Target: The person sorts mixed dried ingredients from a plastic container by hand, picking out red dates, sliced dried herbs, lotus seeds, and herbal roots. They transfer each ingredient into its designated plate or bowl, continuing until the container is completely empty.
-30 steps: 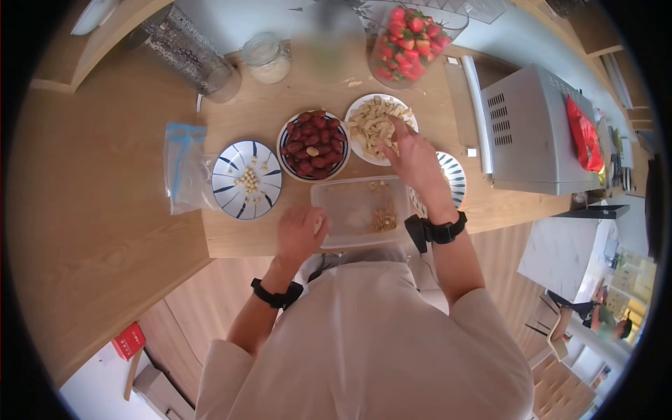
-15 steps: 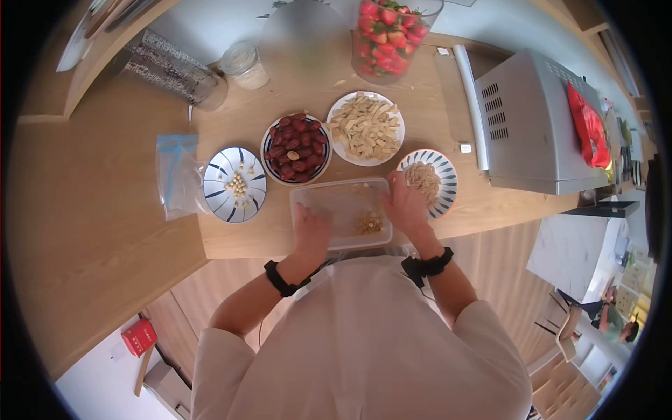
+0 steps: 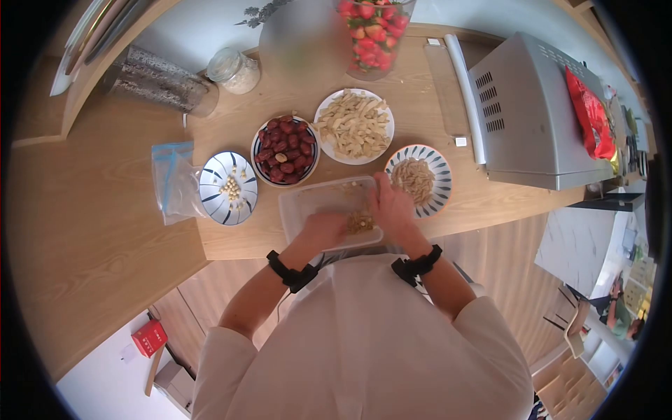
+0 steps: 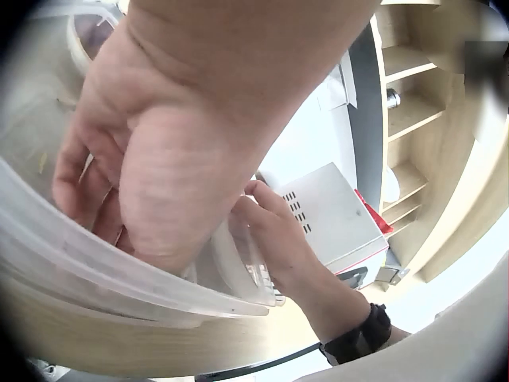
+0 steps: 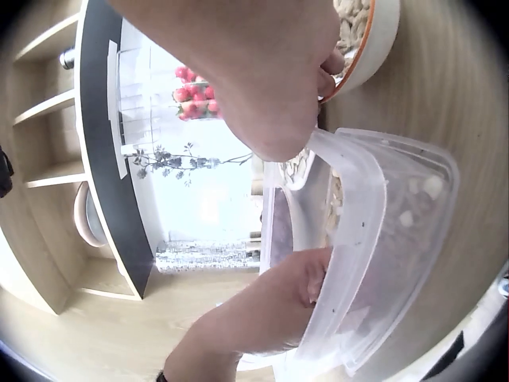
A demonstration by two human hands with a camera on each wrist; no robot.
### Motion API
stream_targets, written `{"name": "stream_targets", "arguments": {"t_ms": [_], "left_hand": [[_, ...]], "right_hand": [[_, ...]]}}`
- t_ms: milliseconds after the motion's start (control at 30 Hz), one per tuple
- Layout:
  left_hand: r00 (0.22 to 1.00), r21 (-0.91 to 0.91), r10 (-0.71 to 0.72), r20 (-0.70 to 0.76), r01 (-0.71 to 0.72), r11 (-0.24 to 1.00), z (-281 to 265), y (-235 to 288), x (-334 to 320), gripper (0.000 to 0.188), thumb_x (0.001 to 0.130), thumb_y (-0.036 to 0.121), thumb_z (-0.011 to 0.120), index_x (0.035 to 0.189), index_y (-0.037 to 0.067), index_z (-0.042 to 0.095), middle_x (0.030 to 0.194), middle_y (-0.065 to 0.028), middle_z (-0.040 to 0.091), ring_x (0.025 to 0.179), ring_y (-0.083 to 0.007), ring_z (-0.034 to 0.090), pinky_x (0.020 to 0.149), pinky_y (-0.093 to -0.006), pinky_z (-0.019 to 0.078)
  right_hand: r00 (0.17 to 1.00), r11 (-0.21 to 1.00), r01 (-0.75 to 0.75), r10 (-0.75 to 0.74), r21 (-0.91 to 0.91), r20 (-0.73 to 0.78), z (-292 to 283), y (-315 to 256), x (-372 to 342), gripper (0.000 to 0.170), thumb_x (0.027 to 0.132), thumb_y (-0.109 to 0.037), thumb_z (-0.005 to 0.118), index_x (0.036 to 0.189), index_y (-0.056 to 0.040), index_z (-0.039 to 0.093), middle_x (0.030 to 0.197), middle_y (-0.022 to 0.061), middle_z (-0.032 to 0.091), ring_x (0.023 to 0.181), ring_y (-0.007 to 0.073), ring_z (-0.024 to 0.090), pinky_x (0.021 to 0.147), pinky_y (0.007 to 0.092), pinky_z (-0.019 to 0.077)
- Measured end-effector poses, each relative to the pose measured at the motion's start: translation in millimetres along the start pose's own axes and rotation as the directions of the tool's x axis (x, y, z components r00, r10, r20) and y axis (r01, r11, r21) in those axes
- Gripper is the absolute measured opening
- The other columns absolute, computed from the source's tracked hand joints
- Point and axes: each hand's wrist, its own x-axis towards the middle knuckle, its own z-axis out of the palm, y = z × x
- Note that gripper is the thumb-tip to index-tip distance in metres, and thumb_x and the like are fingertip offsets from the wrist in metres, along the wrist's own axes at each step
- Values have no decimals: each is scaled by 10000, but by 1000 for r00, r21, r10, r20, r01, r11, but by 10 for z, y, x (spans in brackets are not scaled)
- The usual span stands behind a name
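Observation:
A clear plastic box (image 3: 297,222) near the table edge has small pale brown pieces (image 3: 360,223) in its right part. My left hand (image 3: 325,229) reaches into the box beside these pieces. In the left wrist view the fingers of that hand (image 4: 151,167) are bent inside the wall; their tips are hidden, so what they hold cannot be told. My right hand (image 3: 393,210) grips the box's right rim, next to a striped bowl (image 3: 442,183) of pale pieces. The right wrist view has this hand (image 5: 274,87) over the box's corner.
Behind the box stand a bowl of red dates (image 3: 285,150) and a plate of pale strips (image 3: 353,126). Left are a plate with small round pieces (image 3: 229,187) and a zip bag (image 3: 175,182). Farther back are a jar (image 3: 234,72), strawberries (image 3: 371,38) and a grey appliance (image 3: 525,119).
My right hand has come from the plate of pale strips to the box's right rim. My left hand has moved from the box's left side rightward, to the small pieces inside. The head view has shifted.

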Motion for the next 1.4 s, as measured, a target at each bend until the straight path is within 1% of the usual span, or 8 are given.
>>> {"name": "stream_targets", "arguments": {"t_ms": [233, 500, 933, 1033, 1100, 1200, 1300, 1400], "left_hand": [[993, -92, -112, 25, 114, 989, -120, 291, 191, 165, 798, 238, 651, 947, 172, 678, 883, -66, 705, 883, -319, 674, 726, -462, 533], [995, -39, 54, 86, -51, 998, -29, 406, 257, 190, 831, 291, 661, 986, 208, 734, 885, -61, 730, 848, -296, 696, 723, -449, 546], [995, 128, 19, 95, -31, 991, 108, 317, 341, 116, 833, 278, 651, 897, 207, 717, 839, -83, 714, 837, -308, 692, 691, -470, 536], [997, 11, 21, 68, -21, 1000, 31, 301, 334, 128, 829, 276, 652, 889, 189, 725, 826, -109, 705, 820, -323, 686, 688, -472, 534], [996, -78, -1, -93, -7, 997, -49, 341, 360, 160, 826, 273, 655, 876, 139, 726, 795, -141, 694, 785, -354, 676, 690, -479, 535], [989, -191, 44, -138, -70, 979, -66, 350, 447, 196, 819, 272, 672, 847, 83, 715, 771, -159, 690, 744, -384, 667, 676, -493, 535], [994, -42, 92, -66, -95, 995, 69, 309, 555, 223, 806, 277, 692, 835, 57, 708, 765, -176, 688, 727, -400, 663, 669, -503, 535], [990, -41, 80, -115, -85, 996, 102, 366, 530, 246, 793, 284, 718, 823, 40, 701, 763, -187, 685, 726, -410, 663, 678, -510, 540]], "right_hand": [[1000, 1000, 15, -15, 4, 10, -22, -17, 16, 283, 950, -212, 563, 1189, -105, 456, 742, 191, 674, 671, 421, 661, 582, 533, 506], [1000, 1000, 18, -18, -7, -12, 12, 0, 10, 266, 961, -237, 554, 1184, -108, 489, 716, 195, 663, 654, 423, 652, 588, 523, 513], [1000, 1000, 11, -11, -13, 1, 33, 17, 16, 278, 942, -212, 573, 1183, -105, 482, 721, 183, 661, 662, 411, 652, 586, 515, 512], [1000, 1000, -1, 1, -6, 17, 17, 10, 14, 277, 942, -215, 576, 1179, -108, 482, 726, 184, 663, 665, 414, 652, 589, 516, 512], [1000, 1000, -1, 1, -2, 11, 31, 21, 15, 276, 944, -219, 576, 1179, -108, 482, 728, 184, 664, 667, 414, 653, 589, 516, 512], [1000, 1000, 5, -5, -2, 2, 42, 17, 14, 274, 949, -227, 574, 1179, -110, 485, 729, 184, 665, 669, 413, 654, 588, 514, 512], [1000, 1000, 9, -9, -2, -6, 39, 16, 18, 267, 954, -235, 569, 1178, -111, 491, 724, 185, 664, 666, 412, 655, 586, 511, 513], [1000, 1000, -1, 1, -6, -4, 30, 9, 23, 260, 958, -245, 564, 1173, -113, 501, 718, 186, 663, 664, 412, 655, 587, 508, 516]]}}
